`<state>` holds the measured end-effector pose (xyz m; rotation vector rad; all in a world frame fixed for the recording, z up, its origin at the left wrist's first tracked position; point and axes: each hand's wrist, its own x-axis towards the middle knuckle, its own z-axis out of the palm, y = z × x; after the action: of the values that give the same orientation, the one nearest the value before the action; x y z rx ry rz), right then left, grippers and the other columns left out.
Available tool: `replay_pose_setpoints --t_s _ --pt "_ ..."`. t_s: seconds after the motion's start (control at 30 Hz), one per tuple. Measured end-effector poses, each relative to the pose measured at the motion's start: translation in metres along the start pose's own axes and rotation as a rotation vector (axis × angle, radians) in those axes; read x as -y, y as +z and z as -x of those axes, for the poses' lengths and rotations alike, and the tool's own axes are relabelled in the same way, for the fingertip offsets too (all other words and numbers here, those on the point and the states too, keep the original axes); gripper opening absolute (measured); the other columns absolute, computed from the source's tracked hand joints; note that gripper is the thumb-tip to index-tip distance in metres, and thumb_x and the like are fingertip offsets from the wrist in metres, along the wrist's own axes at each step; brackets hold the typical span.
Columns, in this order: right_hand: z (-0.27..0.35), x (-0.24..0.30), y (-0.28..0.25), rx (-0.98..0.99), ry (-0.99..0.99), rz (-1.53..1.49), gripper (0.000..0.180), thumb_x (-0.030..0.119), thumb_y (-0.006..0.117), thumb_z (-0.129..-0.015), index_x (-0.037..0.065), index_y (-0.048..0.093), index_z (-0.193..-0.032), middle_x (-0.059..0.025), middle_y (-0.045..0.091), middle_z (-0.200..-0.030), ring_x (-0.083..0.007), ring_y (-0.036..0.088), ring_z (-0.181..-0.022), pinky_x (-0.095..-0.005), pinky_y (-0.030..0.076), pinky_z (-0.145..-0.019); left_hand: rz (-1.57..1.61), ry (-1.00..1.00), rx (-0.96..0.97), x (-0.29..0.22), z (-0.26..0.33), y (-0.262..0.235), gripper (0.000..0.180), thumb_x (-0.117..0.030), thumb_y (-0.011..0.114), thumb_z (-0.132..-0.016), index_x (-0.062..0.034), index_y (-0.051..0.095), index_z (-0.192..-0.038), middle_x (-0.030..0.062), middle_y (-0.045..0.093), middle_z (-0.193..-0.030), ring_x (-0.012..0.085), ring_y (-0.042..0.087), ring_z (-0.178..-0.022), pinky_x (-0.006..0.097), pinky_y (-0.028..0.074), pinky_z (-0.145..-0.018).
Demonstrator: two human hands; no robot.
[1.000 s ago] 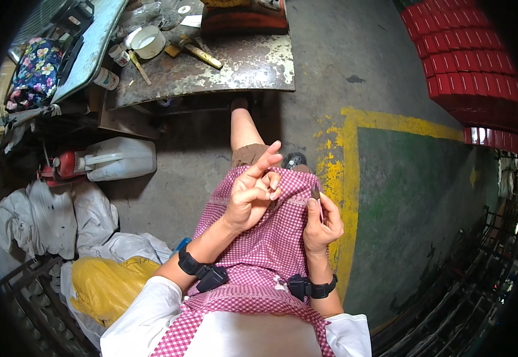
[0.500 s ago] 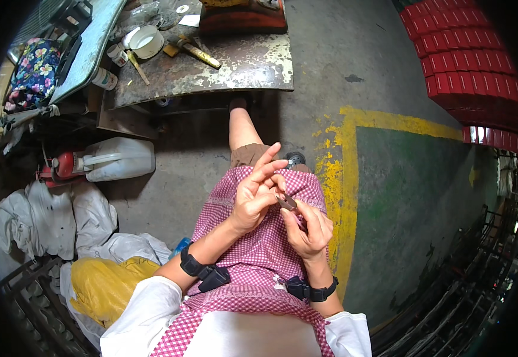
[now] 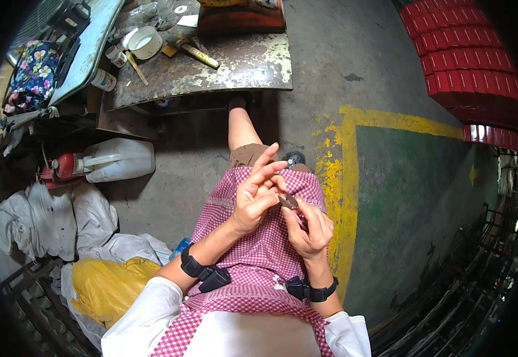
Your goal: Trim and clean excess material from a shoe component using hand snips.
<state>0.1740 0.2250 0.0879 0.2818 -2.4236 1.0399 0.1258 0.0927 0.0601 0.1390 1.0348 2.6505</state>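
Observation:
A small dark brown piece point(image 3: 288, 201), flat and short, is held between my two hands above my lap; its kind is too small to make out. My left hand point(image 3: 257, 199) pinches its left end between thumb and bent fingers, while two other fingers stretch out. On the other side, my right hand point(image 3: 308, 231) grips it with thumb and forefinger, the rest curled. Part of the piece is hidden by the right fingers. Beneath both hands lies a pink checked apron point(image 3: 247, 250). Black bands with small boxes circle both wrists.
A worn table point(image 3: 241, 65) ahead bears a white bowl point(image 3: 145, 43), a brush point(image 3: 198, 55) and jars. White jug point(image 3: 122, 159), white sacks point(image 3: 50, 217) and a yellow sack point(image 3: 107, 288) lie left. Red boxes point(image 3: 467, 62) are stacked far right; a dark metal rack point(image 3: 467, 285) stands nearer.
Both hands stay nearly in place, with only a slight shift of the fingers about the brown piece. The whole view has moved very slightly.

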Motion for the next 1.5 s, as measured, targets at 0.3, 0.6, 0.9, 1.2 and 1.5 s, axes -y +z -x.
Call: replay_pose_setpoints --t_s 0.3,0.6,0.9,1.2,1.5 --pt "-0.001 -0.0001 -0.0004 -0.018 -0.031 0.038 0.027 0.001 0.073 -0.069 -0.005 0.059 -0.091 -0.0128 0.062 -0.069 -0.0214 0.061 -0.056 -0.0278 0.048 -0.05 -0.036 0.022 -0.011 0.0007 -0.0005 0.0016 0.052 0.012 0.049 -0.071 0.0061 0.046 -0.122 0.01 0.014 -0.146 0.0113 0.05 -0.089 0.02 0.045 -0.075" --pt "0.0026 -0.0041 -0.0002 -0.005 -0.102 0.12 0.026 0.0 0.071 -0.071 -0.005 0.058 -0.093 -0.0142 0.062 -0.072 -0.0237 0.062 -0.058 -0.0288 0.048 -0.052 -0.06 0.022 -0.031 0.0006 -0.0007 0.0038 0.051 0.011 0.051 -0.071 0.0062 0.046 -0.122 0.0102 0.016 -0.146 0.0114 0.05 -0.088 0.02 0.045 -0.075" --pt "0.0033 -0.0058 0.0008 -0.018 -0.132 0.144 0.026 0.001 0.071 -0.071 -0.005 0.058 -0.094 -0.0134 0.062 -0.071 -0.0233 0.062 -0.058 -0.0288 0.048 -0.052 -0.07 0.008 -0.048 -0.0009 -0.001 0.0055 0.052 0.012 0.05 -0.07 0.0068 0.046 -0.122 0.0103 0.017 -0.146 0.0115 0.051 -0.088 0.02 0.045 -0.075" --pt "0.0036 -0.0086 0.0017 -0.029 -0.15 0.16 0.026 0.0 0.071 -0.071 -0.004 0.058 -0.094 -0.0131 0.062 -0.071 -0.0227 0.061 -0.058 -0.0285 0.048 -0.051 -0.047 0.002 -0.057 -0.0001 -0.0019 0.006 0.051 0.013 0.05 -0.07 0.0069 0.047 -0.121 0.0106 0.016 -0.146 0.0112 0.052 -0.088 0.02 0.045 -0.075" --pt "0.0038 -0.0095 0.0018 -0.03 -0.156 0.167 0.026 -0.001 0.071 -0.071 -0.004 0.057 -0.094 -0.0129 0.062 -0.071 -0.0222 0.061 -0.058 -0.0282 0.047 -0.051 -0.058 0.001 -0.052 0.0008 -0.0016 0.0052 0.051 0.013 0.05 -0.071 0.0068 0.046 -0.121 0.0095 0.016 -0.146 0.0108 0.052 -0.088 0.019 0.045 -0.074"
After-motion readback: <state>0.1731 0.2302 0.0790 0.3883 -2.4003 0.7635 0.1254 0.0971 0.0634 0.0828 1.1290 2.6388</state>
